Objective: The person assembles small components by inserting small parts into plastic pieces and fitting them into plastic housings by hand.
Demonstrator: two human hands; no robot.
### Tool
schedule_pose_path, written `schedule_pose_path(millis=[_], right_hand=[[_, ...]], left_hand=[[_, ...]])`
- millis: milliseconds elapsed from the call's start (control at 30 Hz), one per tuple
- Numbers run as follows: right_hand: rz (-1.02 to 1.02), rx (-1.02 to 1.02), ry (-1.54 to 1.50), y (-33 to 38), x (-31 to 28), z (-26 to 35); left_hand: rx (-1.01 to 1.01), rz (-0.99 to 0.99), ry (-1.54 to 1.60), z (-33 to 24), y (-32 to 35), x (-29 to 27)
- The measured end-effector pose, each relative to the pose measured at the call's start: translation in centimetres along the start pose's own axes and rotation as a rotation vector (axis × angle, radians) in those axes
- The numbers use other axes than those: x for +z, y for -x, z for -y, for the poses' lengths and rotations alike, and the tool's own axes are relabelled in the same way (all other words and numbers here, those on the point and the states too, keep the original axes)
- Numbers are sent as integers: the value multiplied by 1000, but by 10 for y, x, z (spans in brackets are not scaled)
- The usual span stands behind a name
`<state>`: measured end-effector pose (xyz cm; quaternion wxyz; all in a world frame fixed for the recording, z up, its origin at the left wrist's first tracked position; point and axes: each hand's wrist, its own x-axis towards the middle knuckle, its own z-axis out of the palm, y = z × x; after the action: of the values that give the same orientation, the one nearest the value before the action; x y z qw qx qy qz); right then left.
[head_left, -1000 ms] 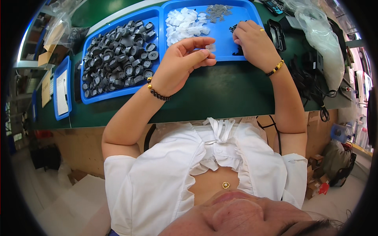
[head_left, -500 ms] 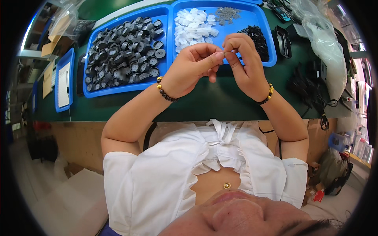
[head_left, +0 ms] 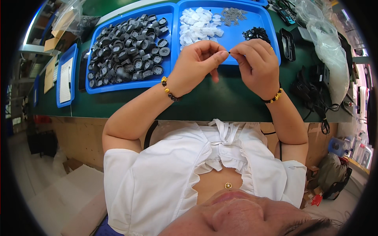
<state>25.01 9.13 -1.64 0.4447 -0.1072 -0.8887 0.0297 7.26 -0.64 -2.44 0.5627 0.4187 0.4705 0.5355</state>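
My left hand and my right hand meet fingertip to fingertip above the front edge of the right blue tray. Between the pinched tips shows a tiny dark piece, too small to name. Both hands are closed in a pinch around it; which one bears it I cannot tell. Behind them in that tray lie white translucent plastic pieces, small grey parts and a heap of small black parts, partly hidden by my right hand.
A left blue tray holds many dark grey round caps. Farther left, a small blue tray carries a paper sheet and pen. To the right are an open black case, black cables and a clear plastic bag on the green table.
My right hand has turned, its fingers now bent over toward the left fingertips. Both hands have shifted slightly right, and the dark piece now shows between them.
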Motion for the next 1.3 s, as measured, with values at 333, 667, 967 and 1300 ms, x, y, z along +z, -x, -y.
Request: schedule_pose_path(millis=[333, 667, 967, 1300], right_hand=[[-26, 41, -105, 3, 2, 4], [-24, -94, 22, 7, 2, 0], [-79, -115, 72, 10, 3, 6], [43, 701, -588, 10, -1, 16]], left_hand=[[10, 40, 313, 3, 1, 0], [88, 27, 136, 1, 3, -1], [147, 7, 42, -2, 5, 2], [370, -138, -204, 1, 5, 9]])
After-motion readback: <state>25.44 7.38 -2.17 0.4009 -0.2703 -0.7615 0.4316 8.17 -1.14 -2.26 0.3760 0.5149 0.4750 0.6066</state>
